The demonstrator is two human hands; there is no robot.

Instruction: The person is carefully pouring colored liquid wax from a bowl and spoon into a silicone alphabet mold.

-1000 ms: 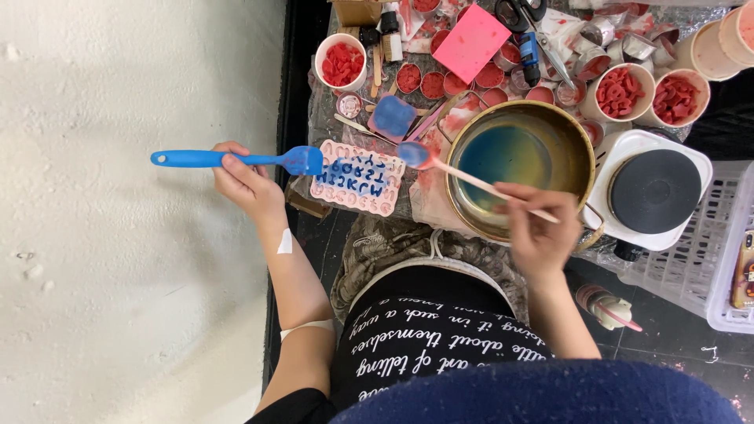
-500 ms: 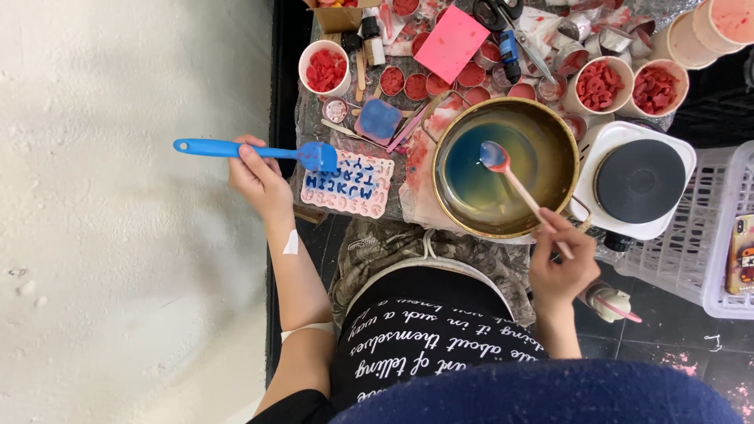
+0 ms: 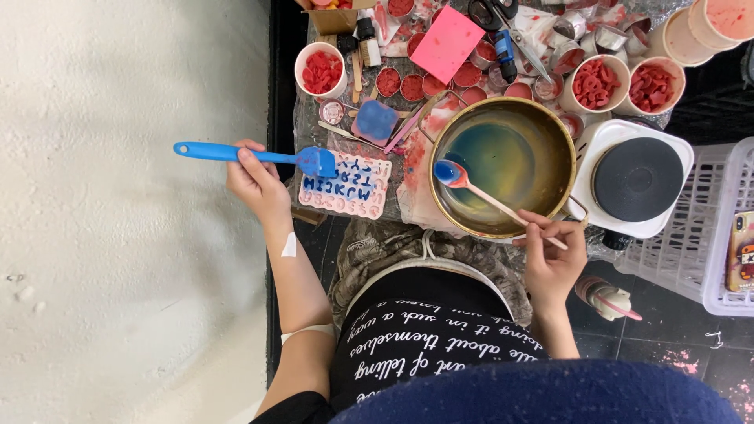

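- Nearest to us, our right hand [image 3: 552, 263] pinched the end of a thin wooden spoon [image 3: 495, 201] between thumb and fingertips, the fingers closed narrowly round the stick.
- The stick ran up and to the left from those fingers over the near rim of the brass pot [image 3: 504, 166]; its bowl, coated blue, sat inside the pot near the left wall, above a pool of blue-green liquid.
- Our left hand [image 3: 256, 182] was wrapped around the handle of a blue spatula [image 3: 253, 155], fingers curled shut on it near the middle, the handle end sticking out free to the left.
- The spatula blade rested at the upper left corner of a pink letter mould [image 3: 347, 185], several of whose cavities were filled blue.
- The mould lay just left of the pot, close to the table's near edge; left of the hand was open pale floor [image 3: 118, 235], giving ample room on that side.
- To the right, a white hot plate [image 3: 635, 182] sat just beside the pot, with a white basket [image 3: 719, 228] beyond it cut off by the frame edge.
- Farther back, white cups of red pieces [image 3: 322, 69], small red-filled tins [image 3: 408, 85] and a pink block [image 3: 446, 41] crowded the table.
- The items at the far edge were cut off and hard to make out.
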